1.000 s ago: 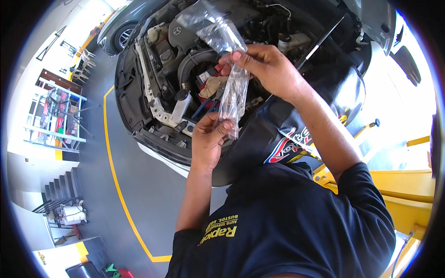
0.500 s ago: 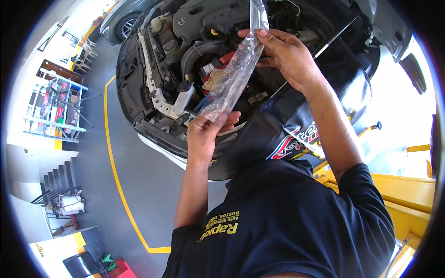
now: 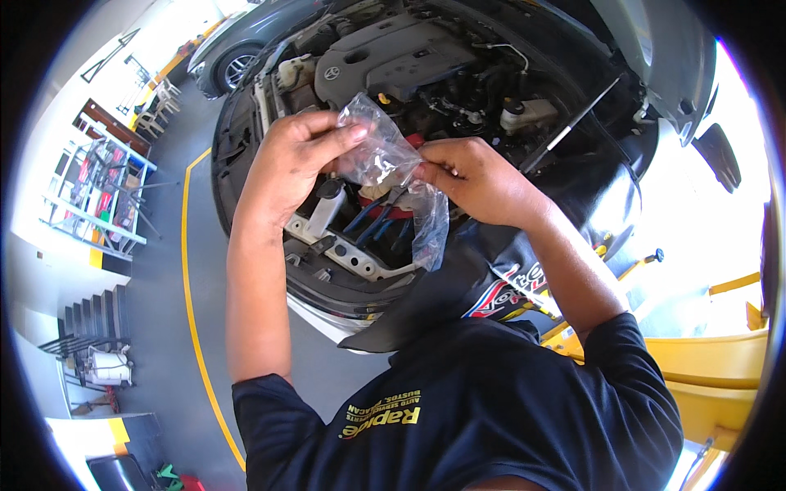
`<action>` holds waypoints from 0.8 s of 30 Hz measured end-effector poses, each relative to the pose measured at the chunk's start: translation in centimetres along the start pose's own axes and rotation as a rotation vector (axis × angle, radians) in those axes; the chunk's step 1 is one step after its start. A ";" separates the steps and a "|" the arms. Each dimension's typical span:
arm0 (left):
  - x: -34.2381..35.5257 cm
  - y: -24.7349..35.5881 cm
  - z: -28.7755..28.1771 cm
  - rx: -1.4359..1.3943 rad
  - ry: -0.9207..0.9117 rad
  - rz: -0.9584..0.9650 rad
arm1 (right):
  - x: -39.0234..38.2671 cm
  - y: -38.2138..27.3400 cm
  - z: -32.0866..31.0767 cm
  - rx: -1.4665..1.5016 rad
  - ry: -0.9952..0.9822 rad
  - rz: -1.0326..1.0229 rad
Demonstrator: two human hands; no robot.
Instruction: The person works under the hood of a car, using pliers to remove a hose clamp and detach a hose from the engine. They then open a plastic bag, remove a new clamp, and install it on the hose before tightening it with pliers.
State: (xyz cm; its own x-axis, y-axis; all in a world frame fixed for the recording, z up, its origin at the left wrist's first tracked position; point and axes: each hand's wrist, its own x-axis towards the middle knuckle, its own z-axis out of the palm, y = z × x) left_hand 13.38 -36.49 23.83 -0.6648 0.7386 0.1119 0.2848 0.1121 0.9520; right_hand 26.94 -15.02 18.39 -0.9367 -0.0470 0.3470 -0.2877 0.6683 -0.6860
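Note:
A crumpled clear plastic bag (image 3: 379,155) is stretched between my two hands above the open engine bay. My left hand (image 3: 303,155) pinches one end of it between thumb and fingers. Farther along, my right hand (image 3: 475,178) grips it with curled fingers, and a loose end hangs down below that grip. Beneath the bag lie blue-handled tools (image 3: 372,222), which look like pliers, beside a pale cloth and a red thing partly hidden by the plastic. Whether anything is inside the bag, I cannot tell; it looks see-through and flat.
A dark engine cover (image 3: 393,57) fills the far part of the bay. A white reservoir (image 3: 325,211) stands near the front panel. The hood prop rod (image 3: 569,123) rises at the right, by a black fender cover (image 3: 581,200). A yellow lift arm (image 3: 712,360) is at far right.
The bag has gone from stretched lengthwise to bunched, with one end hanging. My left hand has moved up and left; my right hand has come down and taken a new grip.

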 end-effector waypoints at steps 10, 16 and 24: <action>2.1 -6.7 0.9 -0.127 -0.133 -0.114 | -0.1 2.6 1.1 -0.032 0.148 0.013; 3.0 -8.1 3.7 -0.445 -0.139 -0.249 | 1.0 3.6 1.0 0.288 0.080 0.216; 5.2 -10.7 4.4 -0.385 -0.288 -0.181 | 1.6 6.5 -0.3 0.177 0.214 0.272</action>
State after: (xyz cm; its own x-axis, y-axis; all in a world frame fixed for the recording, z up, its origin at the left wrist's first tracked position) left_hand 9.98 -30.92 12.99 -0.4470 0.8894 -0.0960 -0.1282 0.0425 0.9908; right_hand 23.59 -10.55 14.70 -0.9262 0.2825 0.2496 -0.0820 0.4953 -0.8648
